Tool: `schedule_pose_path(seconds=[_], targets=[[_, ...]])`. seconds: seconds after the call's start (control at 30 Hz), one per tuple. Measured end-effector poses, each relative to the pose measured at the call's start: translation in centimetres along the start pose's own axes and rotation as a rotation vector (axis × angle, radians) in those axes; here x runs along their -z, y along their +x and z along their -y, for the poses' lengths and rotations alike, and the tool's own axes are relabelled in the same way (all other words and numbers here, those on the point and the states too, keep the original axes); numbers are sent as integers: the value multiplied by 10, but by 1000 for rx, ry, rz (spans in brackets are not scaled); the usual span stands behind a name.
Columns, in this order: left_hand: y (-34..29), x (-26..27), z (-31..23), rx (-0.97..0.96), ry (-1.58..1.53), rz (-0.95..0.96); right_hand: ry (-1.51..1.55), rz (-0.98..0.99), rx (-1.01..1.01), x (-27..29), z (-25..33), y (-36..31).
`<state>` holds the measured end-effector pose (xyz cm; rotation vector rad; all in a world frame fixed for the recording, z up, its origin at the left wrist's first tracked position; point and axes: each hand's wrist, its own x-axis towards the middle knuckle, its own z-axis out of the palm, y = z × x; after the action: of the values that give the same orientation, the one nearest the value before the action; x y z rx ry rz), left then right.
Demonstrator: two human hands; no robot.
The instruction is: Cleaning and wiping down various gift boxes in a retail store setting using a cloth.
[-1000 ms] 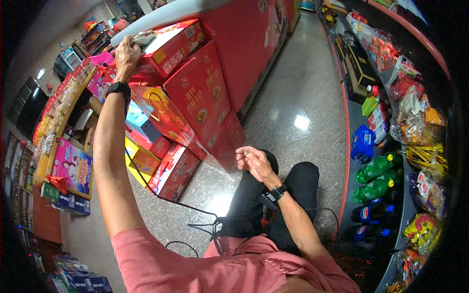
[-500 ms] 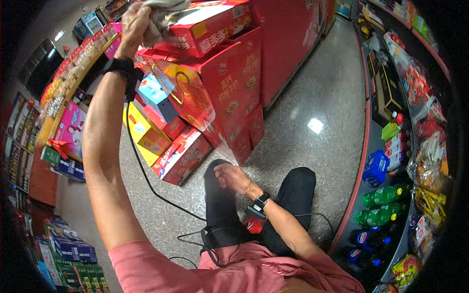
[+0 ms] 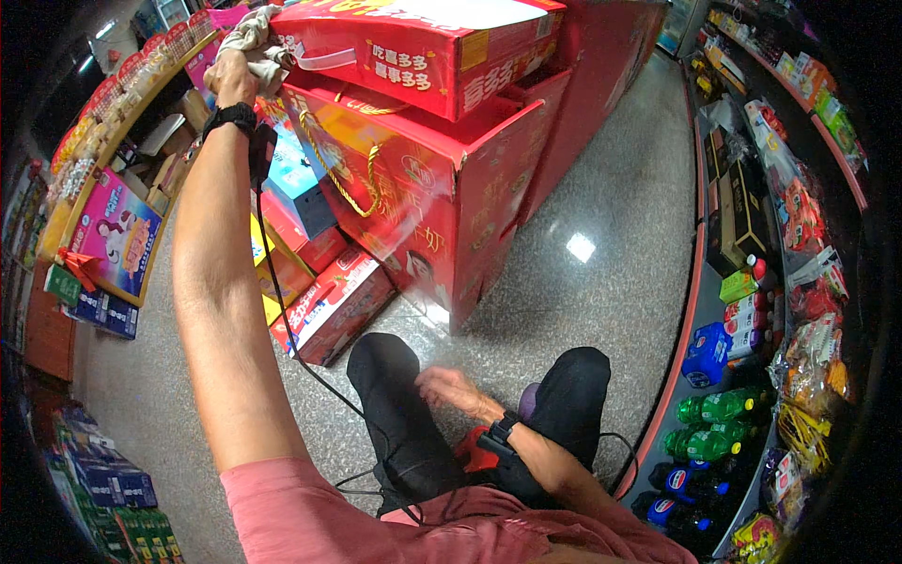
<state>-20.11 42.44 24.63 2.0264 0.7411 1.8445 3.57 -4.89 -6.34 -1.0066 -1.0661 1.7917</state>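
My left hand (image 3: pixel 233 77) reaches far forward, closed on a crumpled grey-beige cloth (image 3: pixel 248 39). The cloth lies against the left end of a red carton (image 3: pixel 413 68) with a white top and a pale plastic handle. That carton rests on a larger red gift box (image 3: pixel 489 179) with a gold rope handle (image 3: pixel 371 199). Close to my left knee, my right hand (image 3: pixel 451 390) hangs in the air, its fingers loosely bent and slightly apart, with nothing visible in them.
Blue, yellow and red cartons (image 3: pixel 338 305) stand left of the gift box. On the right, a low shelf holds green bottles (image 3: pixel 719 406), dark bottles and bagged goods. A black cable (image 3: pixel 310 371) runs from my left wrist. Further left stands a display of packaged goods (image 3: pixel 113 230).
My left hand and the cloth have shifted from the carton's top to its left end. The boxes appear larger and further right as the view moved. My right hand stays near my knee.
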Motion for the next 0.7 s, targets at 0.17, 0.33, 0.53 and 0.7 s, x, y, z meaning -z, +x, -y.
schedule_pose_path(seconds=[0.17, 0.33, 0.53, 0.7], targets=[[62, 0, -15, 398, -121, -302, -69, 42, -1, -15, 10, 8], [-14, -51, -127, 283, 48, -171, -55, 39, -22, -1, -2, 12], [-38, -74, -182, 39, 174, -80, -32, 50, -13, -2, -10, 12], [-70, -93, -212, -8, 285, -66, -62, 33, 32, 6, -7, 7]])
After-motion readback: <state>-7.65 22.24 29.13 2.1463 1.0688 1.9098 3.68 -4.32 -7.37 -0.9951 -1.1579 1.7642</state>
